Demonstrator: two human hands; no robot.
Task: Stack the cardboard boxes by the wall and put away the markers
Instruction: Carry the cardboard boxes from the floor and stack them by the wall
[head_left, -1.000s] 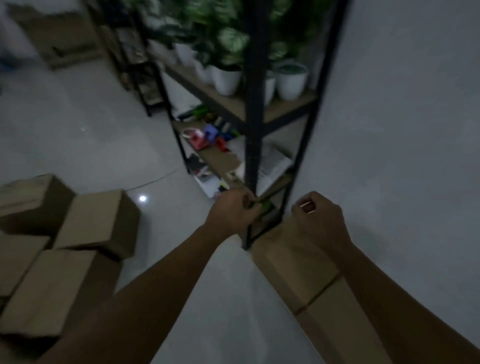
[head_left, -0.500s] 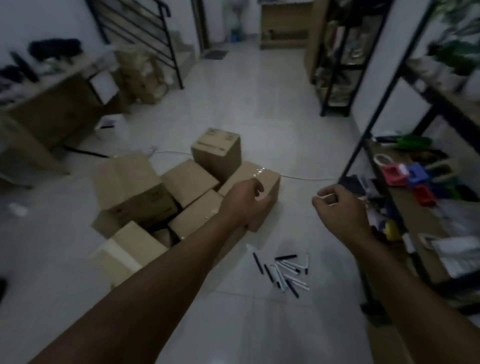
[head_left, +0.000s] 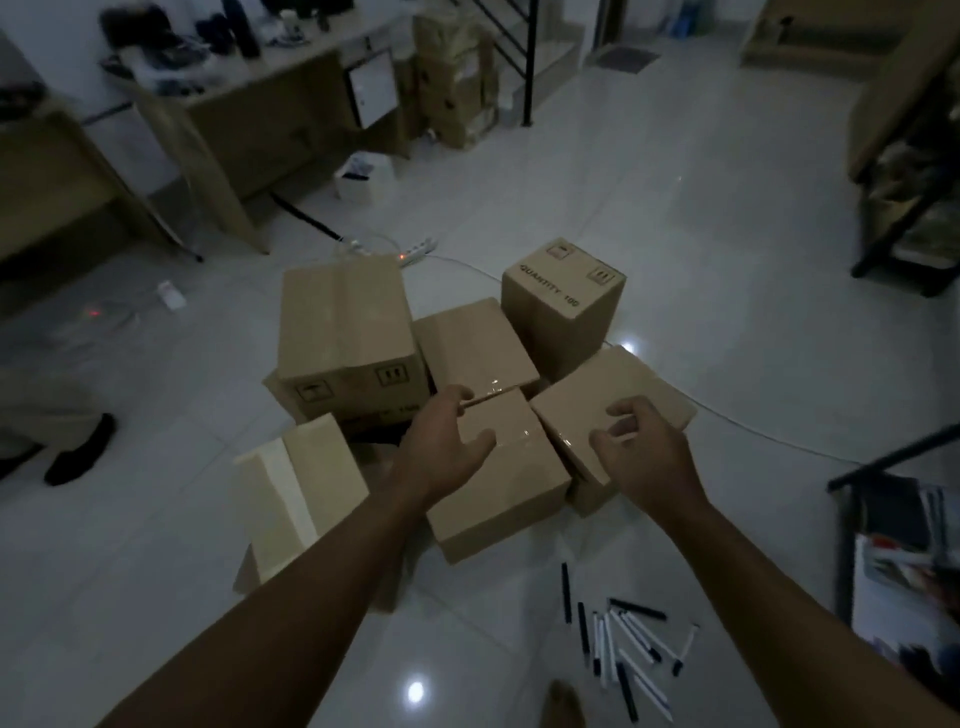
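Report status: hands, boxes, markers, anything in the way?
Left hand on nearest cardboard box; right hand open above it. Markers scattered on floor. Neighbouring boxes crowd it.

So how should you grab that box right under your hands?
Probably by its two opposite side walls, one hand each, coming down from above. The near box lies tilted with its taped top up, the left hand already at its left edge, the right hand open by the right. Neighbouring boxes crowd its far side.
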